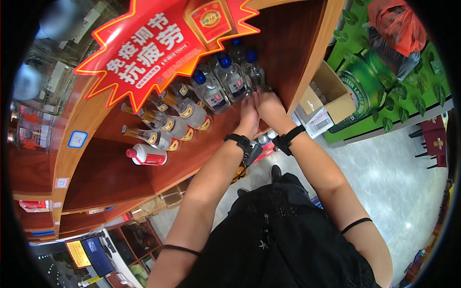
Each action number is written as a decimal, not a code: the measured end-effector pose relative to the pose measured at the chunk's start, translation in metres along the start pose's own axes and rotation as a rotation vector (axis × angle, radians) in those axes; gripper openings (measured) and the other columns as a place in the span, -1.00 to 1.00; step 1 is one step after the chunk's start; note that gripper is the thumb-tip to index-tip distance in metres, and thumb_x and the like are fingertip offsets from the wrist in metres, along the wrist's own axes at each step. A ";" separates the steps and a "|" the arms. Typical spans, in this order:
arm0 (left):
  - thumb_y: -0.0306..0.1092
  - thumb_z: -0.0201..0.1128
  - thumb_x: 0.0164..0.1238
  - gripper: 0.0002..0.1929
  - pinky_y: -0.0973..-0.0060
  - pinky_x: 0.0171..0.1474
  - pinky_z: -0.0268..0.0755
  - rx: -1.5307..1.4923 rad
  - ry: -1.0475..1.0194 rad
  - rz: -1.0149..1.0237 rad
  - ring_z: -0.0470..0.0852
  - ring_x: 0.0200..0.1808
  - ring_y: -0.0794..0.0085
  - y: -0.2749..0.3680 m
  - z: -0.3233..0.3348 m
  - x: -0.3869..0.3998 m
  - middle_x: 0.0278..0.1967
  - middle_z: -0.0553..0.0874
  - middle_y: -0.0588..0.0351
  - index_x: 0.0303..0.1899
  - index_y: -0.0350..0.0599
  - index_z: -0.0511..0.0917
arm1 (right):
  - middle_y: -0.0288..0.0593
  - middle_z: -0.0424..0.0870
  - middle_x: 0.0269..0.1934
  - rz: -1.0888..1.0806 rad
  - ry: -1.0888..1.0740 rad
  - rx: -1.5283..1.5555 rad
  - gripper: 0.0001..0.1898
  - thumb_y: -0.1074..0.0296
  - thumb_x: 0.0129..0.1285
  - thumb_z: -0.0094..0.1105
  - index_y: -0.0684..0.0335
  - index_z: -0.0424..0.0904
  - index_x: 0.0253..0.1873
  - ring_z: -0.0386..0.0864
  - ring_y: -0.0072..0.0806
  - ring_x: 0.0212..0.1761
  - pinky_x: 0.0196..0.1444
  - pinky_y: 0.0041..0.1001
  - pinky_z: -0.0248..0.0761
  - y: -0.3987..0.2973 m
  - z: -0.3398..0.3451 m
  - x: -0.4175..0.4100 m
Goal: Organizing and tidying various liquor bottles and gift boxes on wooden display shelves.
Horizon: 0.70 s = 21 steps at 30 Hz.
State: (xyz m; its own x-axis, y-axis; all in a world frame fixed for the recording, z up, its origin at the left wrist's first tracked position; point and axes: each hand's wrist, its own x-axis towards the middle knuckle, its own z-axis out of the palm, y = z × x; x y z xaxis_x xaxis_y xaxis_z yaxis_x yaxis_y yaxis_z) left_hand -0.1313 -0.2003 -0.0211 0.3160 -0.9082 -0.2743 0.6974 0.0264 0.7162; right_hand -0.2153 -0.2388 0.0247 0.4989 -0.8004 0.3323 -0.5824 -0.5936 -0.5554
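Both hands are together inside a wooden shelf, in front of a row of clear glass bottles with blue caps. My right hand (269, 105) is at the base of the rightmost front bottle (255, 73), hiding its lower part. Against it on the left is my left hand (249, 114), close to the base of the neighbouring labelled bottle (234, 82). The fingertips of both hands are hidden, so a grip cannot be made out. Another blue-capped bottle (212, 94) stands further left, upright like the others, with more behind.
Gold-necked bottles (169, 124) and a white bottle with a red cap (147, 154) stand left on the shelf (201, 144). A red promotional sign (155, 46) hangs over them. Right of the shelf's side panel (317, 46) is an open carton (336, 97) near a green beer display (360, 86).
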 end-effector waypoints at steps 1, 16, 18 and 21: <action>-0.17 -0.05 0.63 -0.76 0.45 0.09 0.50 0.004 -0.006 0.017 0.63 -0.01 0.47 0.003 0.001 -0.001 -0.09 0.66 0.19 -0.02 -0.07 0.52 | 0.21 0.67 -0.32 0.011 -0.032 -0.010 -0.72 0.24 0.48 -0.09 0.34 0.50 -0.20 0.66 0.11 -0.26 -0.18 -0.06 0.54 -0.006 -0.004 0.002; -0.28 -0.03 0.62 -0.66 0.34 0.30 0.46 0.469 -0.405 -0.275 0.60 0.20 0.31 0.052 -0.094 -0.158 0.12 0.61 -0.03 0.26 -0.22 0.38 | 0.25 0.61 -0.42 -0.072 0.141 0.063 -0.85 0.37 0.34 0.07 0.34 0.46 -0.22 0.60 0.22 -0.36 -0.28 0.06 0.48 0.003 0.005 -0.025; -0.25 -0.02 0.62 -0.67 0.38 0.29 0.46 0.394 -0.297 -0.333 0.61 0.18 0.33 0.049 -0.156 -0.202 0.08 0.64 -0.01 0.23 -0.22 0.43 | 0.19 0.60 -0.42 -0.103 0.006 0.062 -0.83 0.36 0.29 0.11 0.35 0.43 -0.18 0.59 0.17 -0.31 -0.21 -0.01 0.51 -0.006 -0.002 -0.030; -0.22 -0.01 0.62 -0.65 0.31 0.28 0.48 0.432 -0.163 -0.314 0.63 0.17 0.25 0.037 -0.246 -0.274 0.11 0.64 -0.05 0.22 -0.24 0.43 | 0.16 0.59 -0.29 -0.292 -0.046 0.068 -0.87 0.42 0.23 0.12 0.33 0.43 -0.22 0.57 0.10 -0.17 -0.10 -0.07 0.48 -0.021 -0.016 -0.064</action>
State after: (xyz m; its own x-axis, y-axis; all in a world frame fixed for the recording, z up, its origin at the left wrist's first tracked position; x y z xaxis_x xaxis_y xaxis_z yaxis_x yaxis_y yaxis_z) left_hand -0.0339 0.1523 -0.0770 0.0085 -0.8986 -0.4387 0.4041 -0.3982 0.8235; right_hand -0.2452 -0.1769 0.0269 0.6684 -0.5914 0.4511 -0.3665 -0.7896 -0.4922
